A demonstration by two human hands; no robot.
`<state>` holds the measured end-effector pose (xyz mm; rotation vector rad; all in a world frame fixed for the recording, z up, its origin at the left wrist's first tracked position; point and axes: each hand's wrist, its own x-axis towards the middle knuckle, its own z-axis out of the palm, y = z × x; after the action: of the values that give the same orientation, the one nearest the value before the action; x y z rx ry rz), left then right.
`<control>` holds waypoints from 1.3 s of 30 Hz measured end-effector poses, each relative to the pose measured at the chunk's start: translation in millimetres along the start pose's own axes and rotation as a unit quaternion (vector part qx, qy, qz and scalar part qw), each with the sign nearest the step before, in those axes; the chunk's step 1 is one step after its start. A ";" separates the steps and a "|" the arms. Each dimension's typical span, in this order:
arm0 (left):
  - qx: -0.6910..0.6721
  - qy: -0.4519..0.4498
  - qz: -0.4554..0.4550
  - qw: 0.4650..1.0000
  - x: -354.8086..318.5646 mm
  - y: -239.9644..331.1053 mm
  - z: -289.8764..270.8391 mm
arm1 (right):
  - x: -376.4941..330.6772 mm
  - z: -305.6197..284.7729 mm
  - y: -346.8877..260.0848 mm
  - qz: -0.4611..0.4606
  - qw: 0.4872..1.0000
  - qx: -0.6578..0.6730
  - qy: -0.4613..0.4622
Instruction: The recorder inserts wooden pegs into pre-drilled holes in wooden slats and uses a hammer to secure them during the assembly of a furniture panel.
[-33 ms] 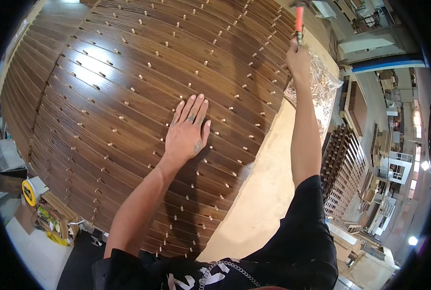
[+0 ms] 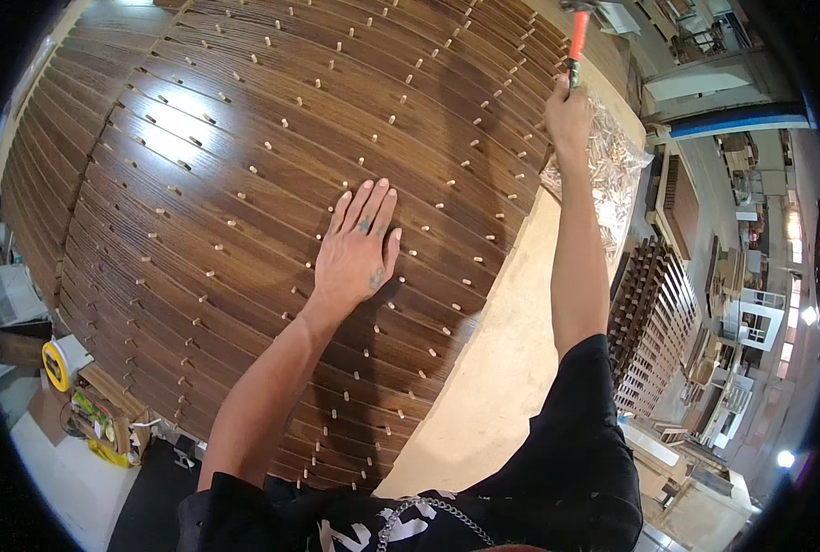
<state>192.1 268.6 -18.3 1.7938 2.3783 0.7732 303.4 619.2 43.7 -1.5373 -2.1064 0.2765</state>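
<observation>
Head view shows your left hand [image 2: 359, 250] spread flat, fingers open, pressing the dark slatted wood panel [image 2: 244, 184] studded with dowel pegs [image 2: 410, 252] to steady it, while your right hand [image 2: 568, 112] fists the orange-handled hammer [image 2: 576, 37] raised above.

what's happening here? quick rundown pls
A person stands over a bed of dark wooden slats laid side by side, with small light dowel pegs sticking up in rows. The left hand lies flat, fingers spread, on the slats. The right hand is raised, gripping an orange-handled hammer above the far edge. A clear bag of pegs lies on the pale board beside the slats.
</observation>
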 end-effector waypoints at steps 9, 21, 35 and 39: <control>0.003 0.002 0.002 1.000 -1.3 0.3 4.6 | -5.7 0.1 26.3 0.052 0.990 -0.044 -0.127; 0.015 -0.003 0.006 1.000 -3.8 1.5 2.0 | -36.1 -6.2 28.8 0.058 0.979 -0.038 -0.190; 0.018 -0.011 0.000 1.000 -4.8 3.3 7.7 | -82.0 -27.9 14.9 0.060 0.992 0.032 -0.107; 0.021 -0.002 0.004 1.000 -5.0 2.7 6.0 | -109.5 -27.0 7.3 0.004 0.999 -0.030 0.010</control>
<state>198.2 266.6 -23.6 1.8199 2.4037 0.7259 348.1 516.0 32.3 -1.5772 -2.1119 0.2013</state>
